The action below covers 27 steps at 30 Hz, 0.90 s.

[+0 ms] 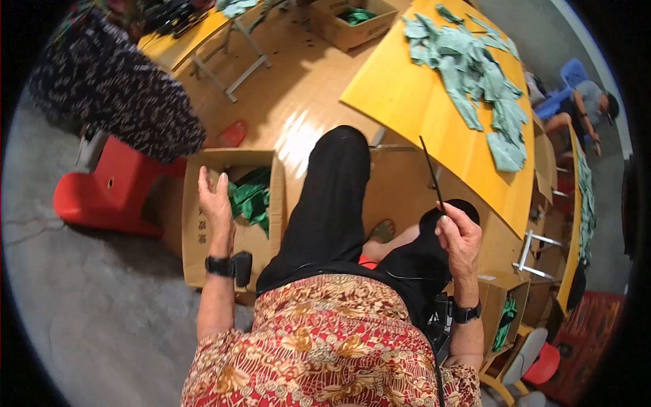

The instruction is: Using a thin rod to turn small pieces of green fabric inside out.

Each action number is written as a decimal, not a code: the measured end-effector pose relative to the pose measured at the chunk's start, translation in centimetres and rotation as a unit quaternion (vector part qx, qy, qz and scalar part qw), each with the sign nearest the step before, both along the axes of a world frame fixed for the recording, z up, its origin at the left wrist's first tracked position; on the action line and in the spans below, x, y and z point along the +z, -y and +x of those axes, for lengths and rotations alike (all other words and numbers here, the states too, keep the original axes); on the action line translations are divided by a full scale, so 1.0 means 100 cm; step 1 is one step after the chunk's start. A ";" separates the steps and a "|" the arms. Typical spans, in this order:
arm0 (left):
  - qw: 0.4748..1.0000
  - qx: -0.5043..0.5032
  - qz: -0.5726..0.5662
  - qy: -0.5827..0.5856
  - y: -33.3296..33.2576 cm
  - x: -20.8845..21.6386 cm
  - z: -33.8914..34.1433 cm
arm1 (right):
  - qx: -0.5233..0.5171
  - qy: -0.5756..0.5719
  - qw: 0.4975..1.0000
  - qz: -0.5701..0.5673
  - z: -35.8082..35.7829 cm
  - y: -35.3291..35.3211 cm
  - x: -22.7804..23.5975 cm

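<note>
My left hand (216, 201) is raised with fingers apart above a cardboard box (196, 230) on the floor at my left. The box holds dark green fabric pieces (251, 198). The hand holds nothing. My right hand (458, 237) pinches a thin black stick (431, 174) that points up toward the yellow table (420, 115). My legs in black trousers stretch forward between both hands, one knee lifted. On the table lie several pale green fabric pieces (475, 74).
A red plastic stool (108, 193) stands left of the box, with a person in dark patterned clothes (108, 88) above it. Another cardboard box (352, 24) with green fabric sits far ahead. A seated person (586, 108) is at the right, beyond the table. More boxes lie under the table.
</note>
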<state>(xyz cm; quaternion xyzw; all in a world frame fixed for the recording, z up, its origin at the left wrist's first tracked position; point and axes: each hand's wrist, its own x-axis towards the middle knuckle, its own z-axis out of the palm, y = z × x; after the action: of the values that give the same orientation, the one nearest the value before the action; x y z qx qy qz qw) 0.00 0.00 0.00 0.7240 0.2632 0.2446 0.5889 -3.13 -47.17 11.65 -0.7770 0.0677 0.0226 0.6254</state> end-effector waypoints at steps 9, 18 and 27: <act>0.601 -0.620 -0.493 0.104 0.235 0.262 -0.032 | -0.036 0.006 0.999 0.001 0.013 0.032 0.021; 0.379 -0.688 -0.598 0.156 0.262 0.279 -0.055 | -0.038 -0.018 0.998 0.047 0.018 0.033 0.008; 0.230 -0.724 -0.619 0.199 0.291 0.310 -0.017 | -0.060 0.000 0.997 0.048 0.012 0.055 -0.001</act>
<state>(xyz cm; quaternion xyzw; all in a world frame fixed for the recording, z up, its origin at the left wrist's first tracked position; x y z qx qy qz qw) -1.74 -29.11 31.03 -0.0565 -0.4296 -0.3889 0.8130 -1.94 -52.71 11.59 -0.7409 0.1134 -0.0115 0.6618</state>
